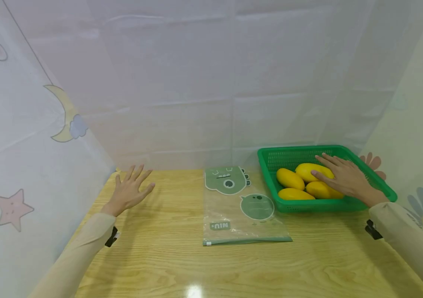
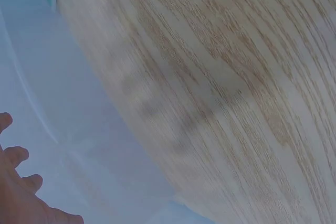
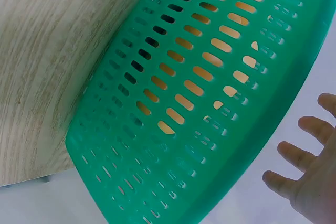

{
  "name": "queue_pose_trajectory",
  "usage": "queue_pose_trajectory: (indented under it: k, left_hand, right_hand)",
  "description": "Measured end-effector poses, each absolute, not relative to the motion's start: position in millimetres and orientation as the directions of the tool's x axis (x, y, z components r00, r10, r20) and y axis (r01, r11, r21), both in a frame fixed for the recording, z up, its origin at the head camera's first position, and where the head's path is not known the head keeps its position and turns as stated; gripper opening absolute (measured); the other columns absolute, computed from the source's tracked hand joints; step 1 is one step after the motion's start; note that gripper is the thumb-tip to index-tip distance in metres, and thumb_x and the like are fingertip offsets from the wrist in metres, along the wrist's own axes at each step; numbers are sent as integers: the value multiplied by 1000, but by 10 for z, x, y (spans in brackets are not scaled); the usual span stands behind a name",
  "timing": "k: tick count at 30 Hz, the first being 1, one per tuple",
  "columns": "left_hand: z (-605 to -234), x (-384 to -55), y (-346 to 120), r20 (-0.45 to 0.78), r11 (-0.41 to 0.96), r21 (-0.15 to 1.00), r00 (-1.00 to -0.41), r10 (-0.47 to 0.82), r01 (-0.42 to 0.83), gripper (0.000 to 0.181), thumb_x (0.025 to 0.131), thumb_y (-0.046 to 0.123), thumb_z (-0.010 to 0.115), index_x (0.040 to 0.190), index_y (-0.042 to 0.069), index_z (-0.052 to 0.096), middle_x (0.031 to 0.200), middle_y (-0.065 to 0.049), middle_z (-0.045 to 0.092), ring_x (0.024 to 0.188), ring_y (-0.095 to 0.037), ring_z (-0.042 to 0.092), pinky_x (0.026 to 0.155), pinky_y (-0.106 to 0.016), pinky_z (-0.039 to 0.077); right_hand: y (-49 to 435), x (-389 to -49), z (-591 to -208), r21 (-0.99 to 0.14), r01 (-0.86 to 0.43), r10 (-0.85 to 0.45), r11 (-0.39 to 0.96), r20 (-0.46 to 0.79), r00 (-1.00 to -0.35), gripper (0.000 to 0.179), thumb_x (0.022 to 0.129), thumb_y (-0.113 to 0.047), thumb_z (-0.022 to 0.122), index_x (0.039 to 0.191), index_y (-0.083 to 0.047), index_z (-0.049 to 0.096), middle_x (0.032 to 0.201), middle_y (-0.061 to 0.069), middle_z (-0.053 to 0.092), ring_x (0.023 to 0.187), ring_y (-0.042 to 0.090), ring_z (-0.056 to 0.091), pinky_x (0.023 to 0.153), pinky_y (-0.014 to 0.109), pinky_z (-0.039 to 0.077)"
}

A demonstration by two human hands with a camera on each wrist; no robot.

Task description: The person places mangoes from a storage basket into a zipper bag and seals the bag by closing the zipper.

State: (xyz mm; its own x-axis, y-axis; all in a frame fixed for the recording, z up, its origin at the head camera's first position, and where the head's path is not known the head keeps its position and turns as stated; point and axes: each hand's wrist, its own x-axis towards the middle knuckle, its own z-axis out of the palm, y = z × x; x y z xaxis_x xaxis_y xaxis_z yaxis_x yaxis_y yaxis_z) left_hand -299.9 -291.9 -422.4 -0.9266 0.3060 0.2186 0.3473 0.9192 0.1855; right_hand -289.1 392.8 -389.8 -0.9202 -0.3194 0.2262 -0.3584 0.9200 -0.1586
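Observation:
My left hand (image 1: 128, 193) hovers over the left part of the wooden table, fingers spread, holding nothing. In the left wrist view the fingers of that hand (image 2: 20, 187) show at the lower left. Above the right half of a green plastic basket (image 1: 282, 205) is my right hand (image 1: 347, 177), its fingers spread and nothing held. Several yellow mangoes (image 1: 290, 179) lie in the basket, some partly covered by the hand. In the right wrist view the perforated basket wall (image 3: 210, 103) fills the middle, with the right hand (image 3: 315, 171) beyond its rim.
A clear zip bag (image 1: 226, 207) with green cartoon prints and a slider lies flat on the wooden table (image 1: 167, 265), left of the basket. A pale sheet (image 1: 181, 91) hangs behind the table, and printed sheets stand at both sides.

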Motion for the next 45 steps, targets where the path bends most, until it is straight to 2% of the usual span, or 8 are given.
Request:
queue_pose_trajectory:
  k: [7, 18, 32, 41, 45]
  left_hand:
    - [-4222, -2982, -2904, 225, 912, 201, -923, 313, 358, 68, 100, 55, 46, 155, 18, 34, 164, -14, 13, 148, -39, 2, 101, -80, -2]
    - [-4205, -2980, -2892, 239, 899, 218, -914, 327, 379, 68, 100, 55, 47, 155, 17, 35, 163, -15, 15, 148, -40, 4, 101, -80, 0]
    - [-4214, -2959, -2853, 256, 888, 230, -905, 341, 399, 66, 100, 52, 48, 154, 15, 37, 163, -15, 17, 147, -41, 8, 101, -81, 4]
    - [-4244, -2934, -2798, 266, 878, 228, -894, 361, 422, 65, 100, 50, 49, 154, 15, 37, 162, -16, 21, 147, -42, 12, 100, -81, 10]
    - [-4259, -2942, -2769, 256, 872, 248, -896, 362, 423, 65, 100, 51, 49, 154, 15, 37, 162, -15, 21, 147, -42, 12, 100, -81, 8]
  right_hand:
    - [3944, -2902, -3930, -144, -378, -337, 915, 247, -909, 70, 98, -44, 57, 152, -6, 37, 153, 28, 32, 133, 55, 30, 103, 71, 22]
    - [3926, -2891, -3922, -148, -390, -344, 909, 265, -901, 69, 97, -44, 58, 152, -6, 38, 153, 27, 33, 131, 56, 32, 98, 73, 27]
    - [3876, -2864, -3894, -181, -422, -376, 888, 242, -894, 69, 98, -41, 59, 152, -5, 37, 152, 29, 33, 130, 57, 33, 96, 73, 29]
    - [3839, -2825, -3870, -205, -428, -393, 880, 190, -900, 71, 98, -41, 59, 154, -6, 33, 151, 30, 33, 129, 58, 33, 92, 76, 31]
    - [3842, -2814, -3871, -212, -416, -385, 884, 174, -906, 72, 98, -42, 59, 154, -6, 32, 151, 31, 33, 129, 58, 33, 92, 76, 32]
